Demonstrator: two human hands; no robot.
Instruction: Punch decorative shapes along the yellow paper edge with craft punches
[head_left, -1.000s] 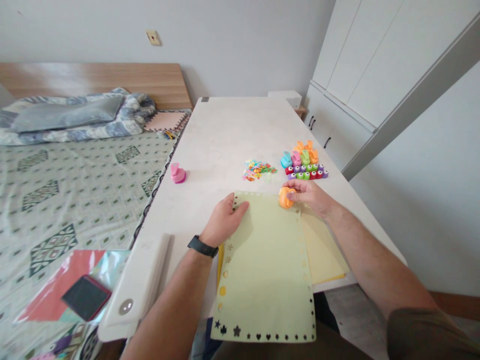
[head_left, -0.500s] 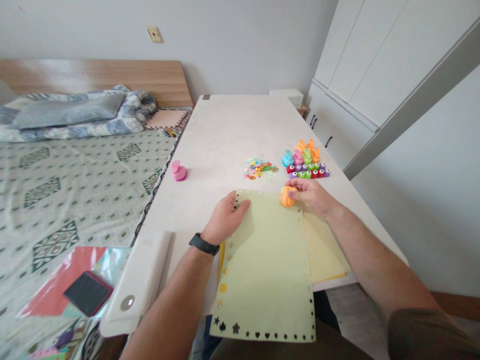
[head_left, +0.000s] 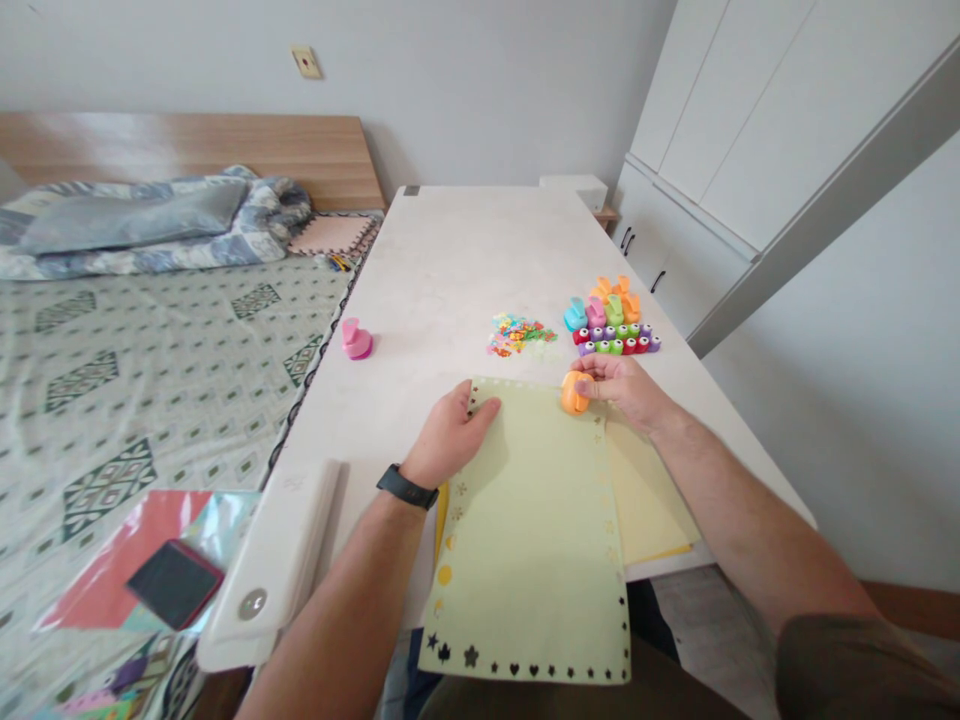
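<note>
Your L hand (head_left: 450,435) is closed on the green sheet (head_left: 536,520) at its far L corner: thumb flat on top, the other fingers mostly hidden at the edge. Your R hand (head_left: 624,392) is closed round the orange punch (head_left: 576,393), thumb on the near side, fingertips curled round the far side; no real gap. Punch sits at the sheet's far R corner, well R of your L fingers. Can't tell if the paper's edge is in its slot, the body covers it.

Sheet runs from your L fingers back toward you, near end out past the table (head_left: 450,270), shaped holes along its edges. Yellow paper (head_left: 649,500) lies under it, showing mostly below your R fingers.

Handling, my guess: sheet's light & thin, bends easily, prob. weakest along the holed edges and could tear there, so hold it flat w/ a broad thumb on plain paper inboard of the holes. Punch looks like smooth hard plastic, light but stiff, maybe a bit slippery; take it round the sides of the body.

Just beyond your R fingers: small punches (head_left: 616,340) in rows, bigger ones behind. Paper bits (head_left: 519,335) are beyond & between both hands. Pink punch (head_left: 357,340) stands alone, well L of & beyond your L fingers.
</note>
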